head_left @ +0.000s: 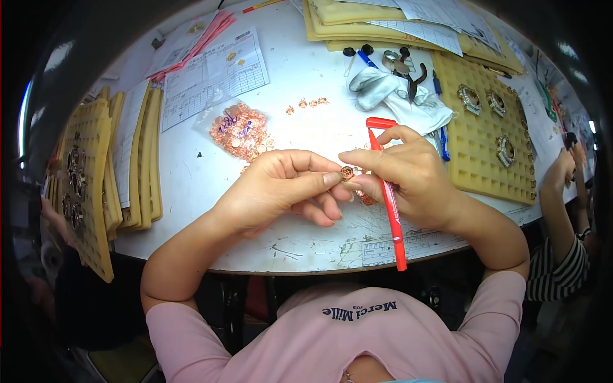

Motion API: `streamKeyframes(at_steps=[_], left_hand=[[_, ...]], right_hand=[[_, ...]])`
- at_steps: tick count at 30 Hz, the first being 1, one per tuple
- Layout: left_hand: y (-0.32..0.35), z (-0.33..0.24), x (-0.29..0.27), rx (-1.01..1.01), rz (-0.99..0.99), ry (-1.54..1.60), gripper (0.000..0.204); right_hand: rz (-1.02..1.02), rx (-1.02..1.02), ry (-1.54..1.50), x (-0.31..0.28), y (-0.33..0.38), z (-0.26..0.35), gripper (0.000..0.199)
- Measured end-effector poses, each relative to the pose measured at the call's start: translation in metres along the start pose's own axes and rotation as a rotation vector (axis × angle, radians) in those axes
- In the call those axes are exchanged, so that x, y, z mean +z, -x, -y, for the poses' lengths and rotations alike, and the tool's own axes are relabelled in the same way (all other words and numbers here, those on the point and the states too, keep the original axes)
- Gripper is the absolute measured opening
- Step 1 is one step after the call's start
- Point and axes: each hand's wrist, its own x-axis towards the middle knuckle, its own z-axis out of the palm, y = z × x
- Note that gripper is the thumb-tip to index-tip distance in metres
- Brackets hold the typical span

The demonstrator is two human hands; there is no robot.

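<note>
Thumb and forefinger of my left hand [276, 186] pinch a small round copper-coloured piece [347, 172], its face turned upward. On its other side, the fingertips of my right hand [421, 175] close in on the same piece. A red marker pen [391, 207] is lodged among the right hand's fingers, slanting down toward the table edge. Some more copper pieces [365, 198] lie partly hidden under the right hand. Beyond the left hand is a clear plastic bag [237, 129] full of similar copper pieces, some spilling out at its near end.
A short row of copper pieces [313, 103] lies farther back. Yellow foam trays [151, 159] stand at left; another tray [476, 134] holds metal watch-case-like parts at right. White gloves [402, 96], pliers [414, 82] and paper forms [217, 76] lie around. A co-worker's arm [557, 198] is at far right.
</note>
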Motion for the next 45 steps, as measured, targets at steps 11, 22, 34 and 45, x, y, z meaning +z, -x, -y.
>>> streamKeyframes(at_steps=[11,22,34,45], left_hand=[[0.001,0.000,-0.002,-0.034,-0.028,0.109,0.024],[0.002,0.000,0.001,-0.003,-0.038,0.031,0.023],[0.002,0.000,0.002,-0.003,-0.047,-0.011,0.023],[0.001,0.000,0.002,-0.022,-0.039,0.035,0.023]], right_hand=[[-0.100,0.238,-0.193,-0.009,-0.005,0.014,0.031],[-0.098,0.025,-0.159,-0.006,-0.006,0.014,0.025],[-0.107,-0.027,-0.127,-0.003,-0.005,0.012,0.028],[-0.173,-0.101,-0.065,0.002,-0.007,0.009,0.027]])
